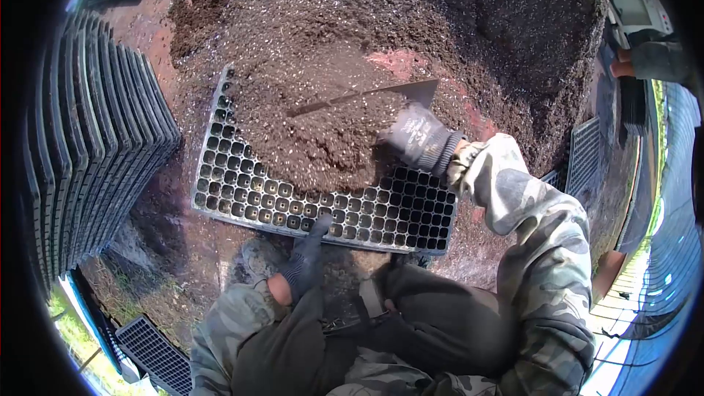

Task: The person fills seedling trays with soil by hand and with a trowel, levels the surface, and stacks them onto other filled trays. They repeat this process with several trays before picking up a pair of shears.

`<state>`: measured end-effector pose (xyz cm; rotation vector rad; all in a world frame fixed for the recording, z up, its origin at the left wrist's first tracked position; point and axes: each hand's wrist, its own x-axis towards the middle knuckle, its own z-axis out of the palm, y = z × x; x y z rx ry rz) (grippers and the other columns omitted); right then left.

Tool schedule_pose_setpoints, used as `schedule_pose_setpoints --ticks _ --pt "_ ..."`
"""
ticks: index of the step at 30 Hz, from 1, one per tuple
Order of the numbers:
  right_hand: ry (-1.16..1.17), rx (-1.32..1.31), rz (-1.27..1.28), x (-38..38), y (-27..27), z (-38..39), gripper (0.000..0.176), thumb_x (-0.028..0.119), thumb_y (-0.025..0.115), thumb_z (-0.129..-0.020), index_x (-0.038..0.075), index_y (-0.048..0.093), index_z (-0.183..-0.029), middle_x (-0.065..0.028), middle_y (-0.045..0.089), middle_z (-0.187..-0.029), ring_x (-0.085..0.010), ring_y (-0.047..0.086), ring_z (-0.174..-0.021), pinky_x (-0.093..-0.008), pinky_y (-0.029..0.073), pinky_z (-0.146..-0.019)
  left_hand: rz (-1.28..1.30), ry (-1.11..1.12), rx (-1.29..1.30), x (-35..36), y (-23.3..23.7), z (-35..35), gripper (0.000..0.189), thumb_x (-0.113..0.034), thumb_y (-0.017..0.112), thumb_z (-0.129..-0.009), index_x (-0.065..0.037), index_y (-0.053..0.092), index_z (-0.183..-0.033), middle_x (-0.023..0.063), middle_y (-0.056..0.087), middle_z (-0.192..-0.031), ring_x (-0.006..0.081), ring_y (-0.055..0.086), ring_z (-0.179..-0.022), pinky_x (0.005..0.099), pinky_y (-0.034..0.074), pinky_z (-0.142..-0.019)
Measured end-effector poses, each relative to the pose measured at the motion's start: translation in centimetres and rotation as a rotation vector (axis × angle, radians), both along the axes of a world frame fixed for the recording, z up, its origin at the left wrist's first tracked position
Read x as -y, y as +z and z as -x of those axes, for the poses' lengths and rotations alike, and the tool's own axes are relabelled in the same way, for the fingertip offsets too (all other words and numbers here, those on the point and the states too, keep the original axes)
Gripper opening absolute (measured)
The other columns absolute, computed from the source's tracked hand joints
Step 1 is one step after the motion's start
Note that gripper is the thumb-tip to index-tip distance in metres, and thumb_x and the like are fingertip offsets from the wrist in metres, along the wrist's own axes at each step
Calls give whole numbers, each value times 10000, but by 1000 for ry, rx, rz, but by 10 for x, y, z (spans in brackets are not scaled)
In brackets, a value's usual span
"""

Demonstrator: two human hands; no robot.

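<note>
A black seedling tray [275, 214] lies in front of me, its front cells showing and its back part buried under a heap of potting soil [323, 143]. My right hand [422, 136], in a grey glove and slightly blurred, is closed at the tray's right side by a long flat scraper blade [411, 92]. The blade's lower edge is in the soil, and its grip is hidden by the hand. My left hand [312, 249], gloved in dark grey, rests at the tray's front rim with a digit on the edge; its other fingers are hidden.
A tall stack of seedling trays [95, 139] stands at the left. A large soil pile [440, 15] fills the back. Further trays lie at the lower left [154, 352] and right [584, 154]. Another person's sleeved arm [656, 61] reaches in at the right edge.
</note>
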<state>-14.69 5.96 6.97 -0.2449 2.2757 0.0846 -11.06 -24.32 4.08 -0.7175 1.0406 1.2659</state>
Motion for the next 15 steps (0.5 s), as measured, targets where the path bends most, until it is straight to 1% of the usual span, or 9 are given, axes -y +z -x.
schedule_pose_setpoints --ticks 2,3,4,6,8,10,12,14,15 --pt "-287 -386 59 -23 5 -19 282 87 623 -780 66 622 -1062 -114 645 -851 -242 658 -867 -389 542 -806 -162 -40 -3 12 -6 3 541 -414 590 -912 -74 449 -1308 126 552 -1244 276 590 -1101 432 471 -981" --pt "-438 -573 40 -40 2 -21 298 70 629 -792 70 617 -1090 -108 652 -888 -244 652 -896 -382 538 -823 -70 -62 -3 23 -12 5 468 -398 588 -914 -62 488 -1224 137 558 -1223 288 588 -1105 446 477 -960" --pt "-594 -766 22 -61 -5 -19 316 53 634 -804 75 612 -1118 -102 659 -925 -245 646 -925 -374 534 -840 -65 -46 -1 36 -20 6 468 -398 588 -914 -62 488 -1224 137 558 -1223 288 588 -1105 446 477 -960" --pt "-813 -1138 403 -118 -31 0 330 73 643 -837 126 605 -1160 -102 670 -1012 -262 643 -960 -365 523 -863 -130 154 -124 58 -31 10 596 -427 617 -896 24 456 -1252 161 549 -1205 312 624 -1049 422 534 -874" --pt "-858 -1152 -20 -147 -4 34 304 139 629 -878 175 598 -1178 -115 664 -1085 -279 636 -996 -370 511 -876 -42 190 -29 66 -25 30 574 -410 617 -903 38 457 -1224 206 575 -1153 331 639 -1023 437 553 -825" --pt "-689 -1206 -261 -157 16 76 330 152 619 -881 213 586 -1204 -117 653 -1114 -304 624 -1027 -392 498 -896 -36 97 4 69 -23 46 558 -421 603 -908 43 478 -1191 223 611 -1083 335 648 -997 432 558 -809" --pt "-726 -977 -426 -187 11 137 345 166 601 -883 207 569 -1225 -124 632 -1156 -326 595 -1087 -405 482 -925 -56 40 -19 68 -29 51 572 -450 580 -913 57 495 -1166 232 625 -1068 336 653 -983 420 555 -812" --pt "-791 -961 -290 -194 -18 188 382 145 606 -861 200 554 -1235 -133 620 -1174 -327 572 -1132 -403 473 -939 -72 -15 -30 69 -32 51 593 -478 557 -918 70 511 -1140 240 638 -1053 336 657 -969 407 552 -814" --pt "-1024 -786 -73 -179 -25 204 384 237 569 -877 199 552 -1259 -144 626 -1169 -310 584 -1114 -388 467 -936 -106 -69 -25 69 -33 54 563 -455 504 -949 70 504 -1154 261 628 -1079 340 652 -978 399 543 -828"
